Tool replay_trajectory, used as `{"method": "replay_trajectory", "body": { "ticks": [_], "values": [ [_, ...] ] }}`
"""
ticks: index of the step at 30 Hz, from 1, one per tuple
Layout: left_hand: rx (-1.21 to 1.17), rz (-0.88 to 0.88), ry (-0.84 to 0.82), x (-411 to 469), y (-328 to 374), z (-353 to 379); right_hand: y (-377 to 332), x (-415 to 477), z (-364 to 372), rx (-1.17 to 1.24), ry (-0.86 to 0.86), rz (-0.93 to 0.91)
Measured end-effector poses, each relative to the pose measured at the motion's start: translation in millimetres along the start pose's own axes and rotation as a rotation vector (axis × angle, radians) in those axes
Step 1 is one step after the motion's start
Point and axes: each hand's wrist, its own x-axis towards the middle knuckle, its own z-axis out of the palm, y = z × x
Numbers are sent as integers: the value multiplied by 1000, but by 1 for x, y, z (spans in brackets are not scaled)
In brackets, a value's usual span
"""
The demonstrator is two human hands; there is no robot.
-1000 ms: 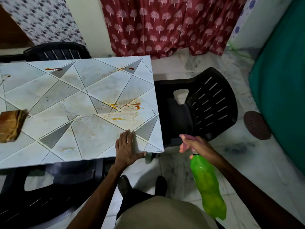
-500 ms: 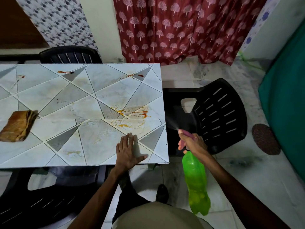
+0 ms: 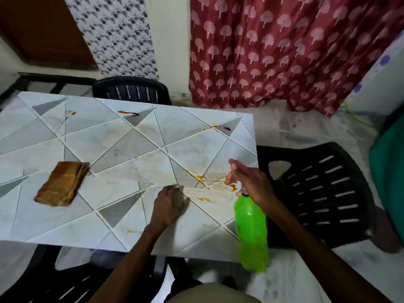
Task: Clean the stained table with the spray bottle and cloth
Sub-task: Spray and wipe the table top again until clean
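Note:
The white tiled table (image 3: 122,149) carries orange stains (image 3: 202,179) near its right side and red smears along the far edge. My right hand (image 3: 251,184) grips the pink trigger head of a green spray bottle (image 3: 251,228), held over the table's right part just beside the orange stains. My left hand (image 3: 168,204) rests flat on the tabletop, fingers apart, just left of the stains. A folded brown cloth (image 3: 62,186) lies on the table to the left, untouched.
A black plastic chair (image 3: 317,193) stands right of the table, another black chair (image 3: 131,90) behind it, and a third chair (image 3: 43,285) under the near edge. A red patterned curtain (image 3: 284,51) hangs at the back. A teal surface (image 3: 391,171) is at far right.
My right hand has brought the spray bottle from beside the table to over its right part. My left hand slid farther onto the tabletop. The view shifted, showing more of the table.

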Motion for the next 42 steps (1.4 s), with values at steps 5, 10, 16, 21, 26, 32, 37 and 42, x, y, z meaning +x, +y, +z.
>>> {"method": "replay_trajectory", "body": {
  "ticks": [5,10,16,21,26,32,37,42],
  "values": [
    [-93,-88,57,17,-74,-54,-67,53,86,79,-36,-164],
    [-5,-177,118,21,-153,-109,-112,112,190,-18,-83,-302],
    [146,-323,283,32,-247,-187,-169,164,305,96,-152,-422],
    [171,-538,368,36,-308,-226,-213,210,393,135,-243,-567],
    [231,-655,402,33,-364,-242,-244,245,478,88,-226,-670],
    [247,-795,299,24,-406,-250,-279,268,554,31,-313,-716],
    [244,-805,351,23,-404,-248,-294,283,595,49,-281,-716],
    [247,-810,369,24,-406,-246,-301,292,606,-9,-266,-687]
  ]
}}
